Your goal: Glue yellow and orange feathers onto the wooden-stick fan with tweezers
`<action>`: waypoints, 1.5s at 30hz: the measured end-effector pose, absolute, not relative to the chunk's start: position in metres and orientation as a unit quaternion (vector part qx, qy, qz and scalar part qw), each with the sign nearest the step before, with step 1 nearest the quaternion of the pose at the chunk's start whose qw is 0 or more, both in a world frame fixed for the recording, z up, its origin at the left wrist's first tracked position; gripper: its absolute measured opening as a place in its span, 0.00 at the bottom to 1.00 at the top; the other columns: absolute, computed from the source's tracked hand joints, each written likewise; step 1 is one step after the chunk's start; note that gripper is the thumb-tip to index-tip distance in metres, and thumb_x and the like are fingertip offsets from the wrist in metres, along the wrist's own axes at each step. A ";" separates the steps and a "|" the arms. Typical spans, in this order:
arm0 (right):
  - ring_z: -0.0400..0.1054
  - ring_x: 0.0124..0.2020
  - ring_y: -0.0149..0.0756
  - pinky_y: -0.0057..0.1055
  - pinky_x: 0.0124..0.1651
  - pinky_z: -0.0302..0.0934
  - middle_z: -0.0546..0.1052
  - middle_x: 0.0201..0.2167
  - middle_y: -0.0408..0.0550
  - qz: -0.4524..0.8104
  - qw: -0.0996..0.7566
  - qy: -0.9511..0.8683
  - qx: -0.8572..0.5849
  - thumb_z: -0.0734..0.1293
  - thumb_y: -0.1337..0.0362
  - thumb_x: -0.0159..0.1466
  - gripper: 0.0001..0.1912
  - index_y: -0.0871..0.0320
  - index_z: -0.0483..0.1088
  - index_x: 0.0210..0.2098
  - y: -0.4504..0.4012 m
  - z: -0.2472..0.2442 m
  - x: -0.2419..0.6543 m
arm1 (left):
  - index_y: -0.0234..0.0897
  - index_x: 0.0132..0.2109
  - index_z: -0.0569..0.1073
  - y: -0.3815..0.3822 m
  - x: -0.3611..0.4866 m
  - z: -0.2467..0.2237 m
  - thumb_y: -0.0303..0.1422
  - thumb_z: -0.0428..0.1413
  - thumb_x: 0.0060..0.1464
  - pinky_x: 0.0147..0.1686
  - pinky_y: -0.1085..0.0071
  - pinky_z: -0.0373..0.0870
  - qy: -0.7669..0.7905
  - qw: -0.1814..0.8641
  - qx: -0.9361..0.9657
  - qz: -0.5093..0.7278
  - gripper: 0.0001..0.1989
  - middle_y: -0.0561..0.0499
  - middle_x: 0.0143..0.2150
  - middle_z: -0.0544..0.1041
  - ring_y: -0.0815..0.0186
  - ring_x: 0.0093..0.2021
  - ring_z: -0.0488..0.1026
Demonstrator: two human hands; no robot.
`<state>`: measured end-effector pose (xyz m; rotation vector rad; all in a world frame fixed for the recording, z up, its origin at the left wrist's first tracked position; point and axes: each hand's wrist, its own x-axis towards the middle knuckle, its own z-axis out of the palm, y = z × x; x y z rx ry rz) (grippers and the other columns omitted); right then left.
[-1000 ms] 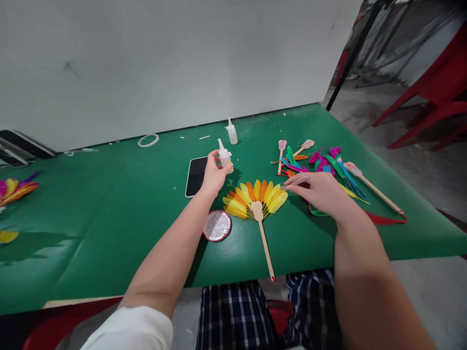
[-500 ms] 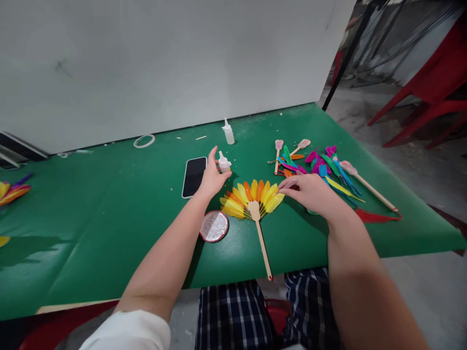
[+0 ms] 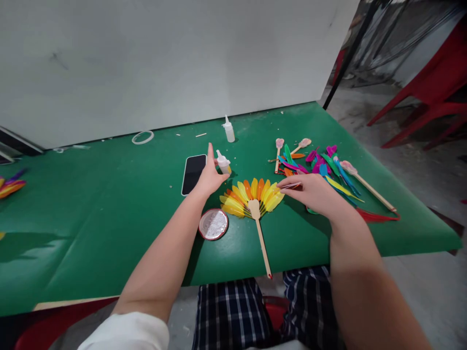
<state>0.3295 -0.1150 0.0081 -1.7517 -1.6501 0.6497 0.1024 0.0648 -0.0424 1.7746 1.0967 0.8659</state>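
Note:
My left hand (image 3: 210, 177) is beside a small white squeeze bottle with a pointed nozzle (image 3: 223, 163). Its index finger points up and its thumb stretches out, spread around the bottle rather than wrapped round it. The bottle leans slightly left. My right hand (image 3: 304, 189) pinches a thin, narrow item at the right tip of a feather fan; its kind is unclear. The fan's yellow and orange feathers (image 3: 256, 190) spread in a half circle from a flat wooden handle (image 3: 262, 243), which lies pointing towards me.
Left of the fan sits a round red-rimmed lid with whitish contents (image 3: 213, 225). A phone (image 3: 193, 174) lies behind it. Another white bottle (image 3: 228, 130) stands near the wall. Loose coloured feathers (image 3: 321, 163) and wooden handles (image 3: 368, 187) lie on the right; a clear ring (image 3: 143, 137) lies far left.
The bottle by my left hand tilts a little more to the left, and the fingers there are slightly more spread. My right hand stays at the fan's right tip. The view has shifted slightly.

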 end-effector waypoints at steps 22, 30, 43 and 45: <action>0.75 0.37 0.38 0.37 0.40 0.71 0.79 0.40 0.49 0.313 0.441 -0.522 -0.660 0.65 0.60 0.60 0.18 0.55 0.71 0.49 -0.148 -0.037 0.340 | 0.40 0.40 0.72 -0.062 0.143 -0.014 0.26 0.49 0.54 0.48 0.61 0.63 0.381 0.183 0.827 0.371 0.10 0.50 0.39 0.75 0.63 0.45 0.68; 0.73 0.42 0.39 0.38 0.48 0.68 0.79 0.40 0.46 0.168 0.387 -0.617 -0.664 0.64 0.65 0.61 0.13 0.51 0.75 0.43 -0.148 -0.038 0.339 | 0.42 0.39 0.75 -0.061 0.142 -0.024 0.28 0.49 0.54 0.50 0.56 0.62 0.349 0.125 0.867 0.332 0.11 0.50 0.39 0.76 0.60 0.46 0.68; 0.73 0.41 0.38 0.36 0.47 0.67 0.79 0.39 0.46 0.189 0.380 -0.618 -0.662 0.63 0.66 0.61 0.13 0.52 0.76 0.43 -0.146 -0.039 0.337 | 0.43 0.45 0.74 -0.065 0.149 -0.028 0.30 0.53 0.47 0.60 0.40 0.42 0.348 0.082 0.904 0.233 0.16 0.45 0.53 0.69 0.49 0.61 0.57; 0.73 0.41 0.38 0.35 0.47 0.67 0.79 0.39 0.47 0.191 0.380 -0.618 -0.661 0.63 0.66 0.61 0.12 0.53 0.76 0.43 -0.146 -0.039 0.337 | 0.43 0.45 0.74 -0.066 0.150 -0.027 0.31 0.53 0.47 0.60 0.39 0.41 0.349 0.083 0.906 0.225 0.16 0.44 0.53 0.69 0.48 0.62 0.56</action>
